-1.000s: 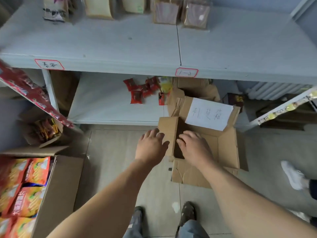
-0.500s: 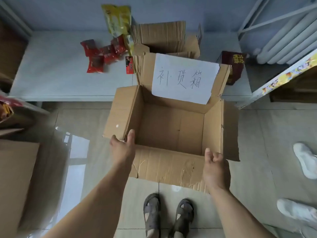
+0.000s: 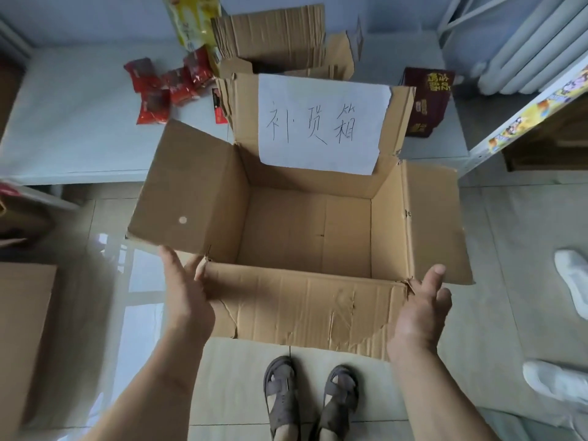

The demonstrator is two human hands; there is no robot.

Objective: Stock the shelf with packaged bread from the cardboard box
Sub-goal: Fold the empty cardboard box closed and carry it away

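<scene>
At the lower left, the left hand (image 3: 187, 294) cups the box's (image 3: 305, 300) near-left corner, fingers slipped under the side flap; whether that grip truly clamps I cannot tell. The box fills the centre, flaps spread, its inside bare: no bread shows anywhere. Behind it lies the low shelf (image 3: 73, 128), holding red packets (image 3: 165, 87). At the lower right, the right hand (image 3: 423, 310) hovers released by the other corner, likely poised to steady or lift.

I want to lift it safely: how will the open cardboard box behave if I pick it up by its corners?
The cardboard box is probably light, since its inside shows empty. It will likely flex: the near wall is creased and torn. The spread flaps may flop, so holding the walls seems safer.
</scene>
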